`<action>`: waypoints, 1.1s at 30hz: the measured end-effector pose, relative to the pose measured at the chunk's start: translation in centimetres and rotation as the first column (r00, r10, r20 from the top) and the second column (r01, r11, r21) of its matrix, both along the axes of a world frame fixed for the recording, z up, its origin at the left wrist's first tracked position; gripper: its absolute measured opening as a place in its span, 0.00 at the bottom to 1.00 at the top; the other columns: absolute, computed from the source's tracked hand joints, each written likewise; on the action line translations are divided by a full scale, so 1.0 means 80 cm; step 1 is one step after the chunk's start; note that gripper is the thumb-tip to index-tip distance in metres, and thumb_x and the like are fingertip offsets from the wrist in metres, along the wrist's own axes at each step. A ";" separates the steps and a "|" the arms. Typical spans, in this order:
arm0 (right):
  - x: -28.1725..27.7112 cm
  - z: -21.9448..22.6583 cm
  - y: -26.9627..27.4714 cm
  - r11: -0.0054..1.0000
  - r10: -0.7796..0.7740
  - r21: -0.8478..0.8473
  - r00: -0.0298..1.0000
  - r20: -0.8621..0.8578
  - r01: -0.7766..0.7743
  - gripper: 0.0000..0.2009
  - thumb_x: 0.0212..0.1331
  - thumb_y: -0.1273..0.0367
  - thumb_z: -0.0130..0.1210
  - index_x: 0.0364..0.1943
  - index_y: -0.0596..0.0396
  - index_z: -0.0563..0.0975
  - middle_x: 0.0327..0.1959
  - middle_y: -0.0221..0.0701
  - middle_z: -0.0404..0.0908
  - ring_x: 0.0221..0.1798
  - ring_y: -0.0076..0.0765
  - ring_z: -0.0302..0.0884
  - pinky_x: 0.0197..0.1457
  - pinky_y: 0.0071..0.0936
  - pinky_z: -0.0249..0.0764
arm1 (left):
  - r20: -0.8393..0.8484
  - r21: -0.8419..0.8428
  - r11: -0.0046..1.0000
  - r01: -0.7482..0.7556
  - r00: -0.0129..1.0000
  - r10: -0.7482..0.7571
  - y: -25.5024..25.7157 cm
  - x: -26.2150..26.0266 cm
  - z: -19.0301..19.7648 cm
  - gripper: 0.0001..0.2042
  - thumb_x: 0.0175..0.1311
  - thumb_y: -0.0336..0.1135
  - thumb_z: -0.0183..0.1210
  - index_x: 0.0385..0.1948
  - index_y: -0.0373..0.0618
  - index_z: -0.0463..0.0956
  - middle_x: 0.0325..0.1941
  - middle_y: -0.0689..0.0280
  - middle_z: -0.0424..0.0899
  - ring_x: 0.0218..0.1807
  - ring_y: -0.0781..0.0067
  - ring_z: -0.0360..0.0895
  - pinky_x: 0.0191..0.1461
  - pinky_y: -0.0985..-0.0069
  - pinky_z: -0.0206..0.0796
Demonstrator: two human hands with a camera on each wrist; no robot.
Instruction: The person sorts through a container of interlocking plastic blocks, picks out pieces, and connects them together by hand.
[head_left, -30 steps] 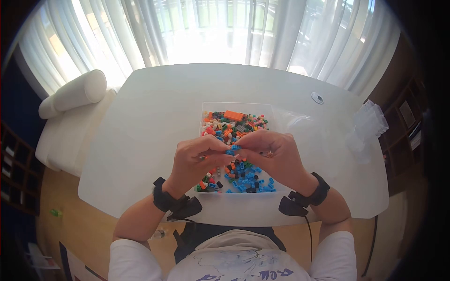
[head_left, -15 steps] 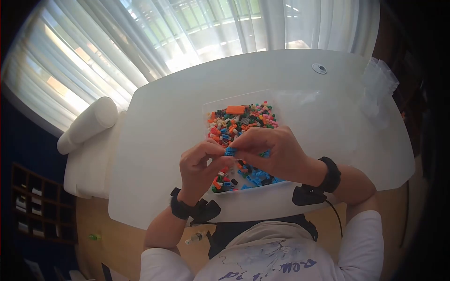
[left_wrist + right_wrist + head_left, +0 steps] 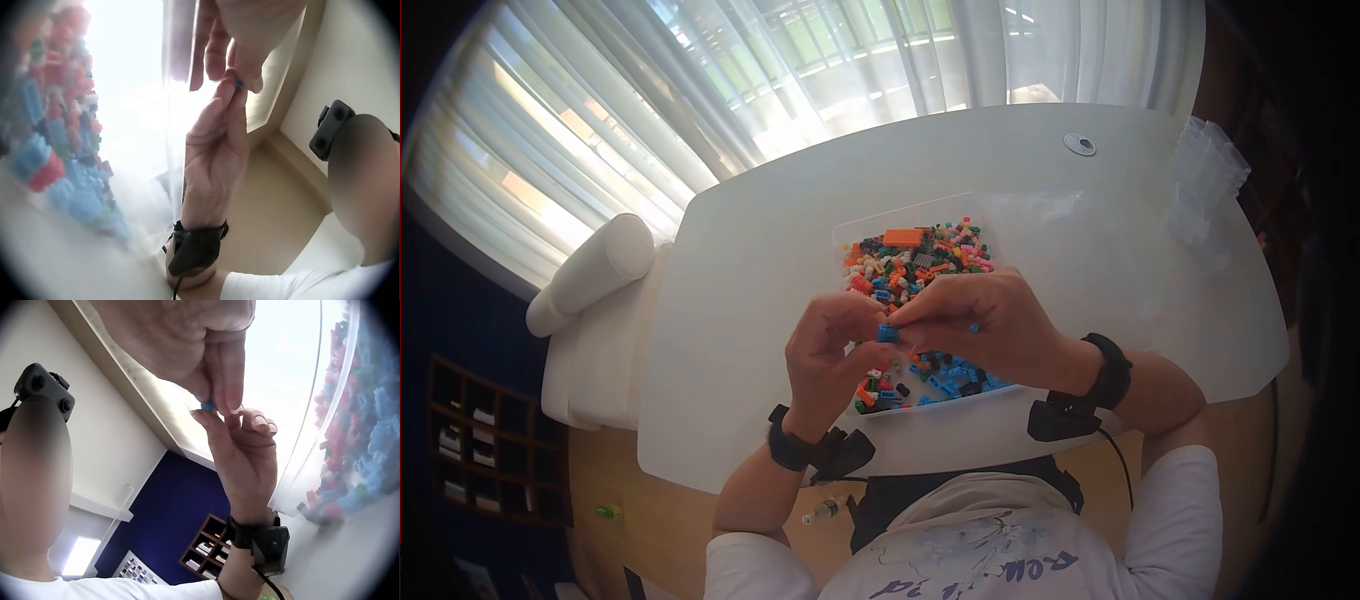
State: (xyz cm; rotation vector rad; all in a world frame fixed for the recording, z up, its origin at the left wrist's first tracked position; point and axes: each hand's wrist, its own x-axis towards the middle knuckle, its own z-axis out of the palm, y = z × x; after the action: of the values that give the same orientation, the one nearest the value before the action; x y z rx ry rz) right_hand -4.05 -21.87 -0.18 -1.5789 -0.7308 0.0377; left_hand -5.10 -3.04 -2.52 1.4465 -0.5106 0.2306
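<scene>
Two grips (image 3: 830, 345) (image 3: 995, 322), one tray (image 3: 900, 218)

I see blue on the small brick (image 3: 888, 333) above the clear tray (image 3: 908, 209). At the tray's near right I get mostly blue pieces (image 3: 962, 377); toward its far side, an orange block (image 3: 903, 238) and a grey piece (image 3: 923, 260) amid a multicoloured mix. Around the tray I have a white table (image 3: 730, 300); nearer than it, a whitish shirt (image 3: 960, 575) with purple-blue lettering; beyond, white curtains (image 3: 800, 60).

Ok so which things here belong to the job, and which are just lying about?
In use, it seems:
blue piece, pinched by the right hand
left hand, close by
tray of small bricks

Apparently just lying about:
crumpled clear plastic
white roll
small green item
</scene>
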 end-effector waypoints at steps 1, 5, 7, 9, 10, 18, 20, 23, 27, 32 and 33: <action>0.000 0.000 0.000 1.000 0.000 0.000 1.000 0.000 0.000 0.06 0.53 0.71 0.57 0.34 0.57 0.78 0.26 0.28 0.81 0.31 0.17 0.78 0.35 0.15 0.74 | -0.024 -0.014 0.999 0.043 0.999 -0.043 0.001 0.000 0.001 0.14 0.46 0.20 0.63 0.36 0.35 0.71 0.32 0.62 0.78 0.34 0.78 0.77 0.38 0.79 0.72; 0.004 -0.001 0.001 0.983 0.134 0.148 0.971 -0.196 -0.105 0.06 0.53 0.75 0.57 0.34 0.59 0.78 0.28 0.31 0.81 0.32 0.19 0.78 0.37 0.15 0.76 | 0.048 0.012 0.996 0.094 0.994 -0.094 0.004 0.004 -0.001 0.13 0.46 0.19 0.62 0.35 0.34 0.72 0.32 0.60 0.78 0.34 0.76 0.77 0.38 0.79 0.71; 0.005 -0.002 0.001 0.969 0.187 0.207 0.950 -0.248 -0.137 0.05 0.53 0.76 0.56 0.34 0.61 0.78 0.30 0.33 0.81 0.34 0.23 0.80 0.38 0.16 0.77 | 0.118 0.036 0.994 0.104 0.987 -0.108 0.007 0.008 -0.006 0.12 0.45 0.19 0.63 0.33 0.34 0.73 0.32 0.59 0.79 0.32 0.75 0.76 0.36 0.80 0.70; 0.007 -0.002 0.001 0.946 0.259 0.275 0.914 -0.313 -0.174 0.06 0.52 0.77 0.56 0.35 0.62 0.78 0.30 0.34 0.81 0.33 0.23 0.80 0.39 0.17 0.78 | 0.129 0.042 0.995 0.087 0.987 -0.092 0.006 0.008 -0.006 0.12 0.44 0.20 0.64 0.32 0.35 0.73 0.32 0.60 0.79 0.31 0.75 0.76 0.36 0.80 0.69; 0.007 -0.001 0.000 0.946 0.259 0.274 0.913 -0.315 -0.174 0.06 0.52 0.77 0.56 0.35 0.62 0.78 0.30 0.34 0.81 0.33 0.23 0.80 0.39 0.17 0.78 | 0.143 0.048 0.996 0.070 0.987 -0.076 0.005 0.008 -0.007 0.12 0.43 0.21 0.65 0.31 0.35 0.74 0.31 0.60 0.79 0.31 0.74 0.75 0.35 0.80 0.69; 0.011 0.003 -0.007 0.946 0.315 0.199 0.871 -0.377 -0.256 0.08 0.53 0.76 0.56 0.37 0.65 0.77 0.32 0.37 0.80 0.34 0.27 0.80 0.41 0.21 0.79 | 0.287 0.214 0.977 -0.018 0.957 -0.045 0.005 0.005 0.003 0.12 0.43 0.26 0.67 0.28 0.38 0.74 0.30 0.61 0.78 0.33 0.74 0.75 0.33 0.79 0.69; 0.011 0.000 -0.006 0.941 0.325 0.227 0.858 -0.397 -0.251 0.08 0.53 0.74 0.57 0.35 0.65 0.77 0.30 0.37 0.81 0.32 0.26 0.80 0.39 0.19 0.78 | 0.219 0.111 0.993 -0.032 0.976 0.007 0.001 0.000 0.001 0.12 0.42 0.27 0.68 0.29 0.37 0.75 0.31 0.60 0.78 0.33 0.73 0.76 0.32 0.79 0.69; 0.009 0.001 -0.006 0.941 0.319 0.256 0.834 -0.450 -0.222 0.09 0.53 0.72 0.58 0.34 0.65 0.77 0.28 0.37 0.81 0.30 0.25 0.80 0.36 0.19 0.79 | 0.328 0.251 0.966 -0.071 0.944 -0.016 0.006 0.001 0.002 0.14 0.41 0.28 0.68 0.31 0.37 0.76 0.31 0.60 0.78 0.32 0.73 0.75 0.31 0.80 0.68; 0.012 -0.008 -0.002 0.911 0.393 0.319 0.780 -0.488 -0.260 0.10 0.51 0.72 0.60 0.34 0.66 0.78 0.28 0.38 0.80 0.30 0.28 0.81 0.36 0.20 0.79 | 0.417 0.291 0.951 -0.102 0.908 -0.031 0.009 -0.001 0.007 0.14 0.40 0.30 0.68 0.31 0.39 0.77 0.29 0.61 0.78 0.30 0.74 0.75 0.30 0.80 0.67; 0.012 -0.011 0.000 0.888 0.454 0.349 0.690 -0.564 -0.299 0.11 0.49 0.72 0.61 0.34 0.66 0.78 0.28 0.38 0.80 0.31 0.28 0.81 0.37 0.21 0.79 | 0.402 0.326 0.939 -0.114 0.915 -0.028 0.011 -0.005 0.010 0.13 0.39 0.32 0.69 0.28 0.42 0.78 0.27 0.64 0.78 0.28 0.75 0.75 0.28 0.81 0.65; 0.013 -0.013 0.001 0.887 0.456 0.347 0.688 -0.565 -0.303 0.11 0.49 0.72 0.61 0.34 0.66 0.78 0.28 0.38 0.80 0.31 0.28 0.81 0.37 0.21 0.79 | 0.399 0.330 0.938 -0.108 0.916 -0.035 0.012 -0.006 0.009 0.13 0.39 0.32 0.69 0.28 0.42 0.78 0.27 0.64 0.78 0.28 0.76 0.74 0.28 0.82 0.65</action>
State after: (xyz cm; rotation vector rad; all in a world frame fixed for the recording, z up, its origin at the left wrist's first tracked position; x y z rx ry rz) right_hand -3.00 -21.79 -1.21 -1.0545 -0.4821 0.7495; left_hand -5.59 -2.09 -1.76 1.7642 -0.8937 0.4933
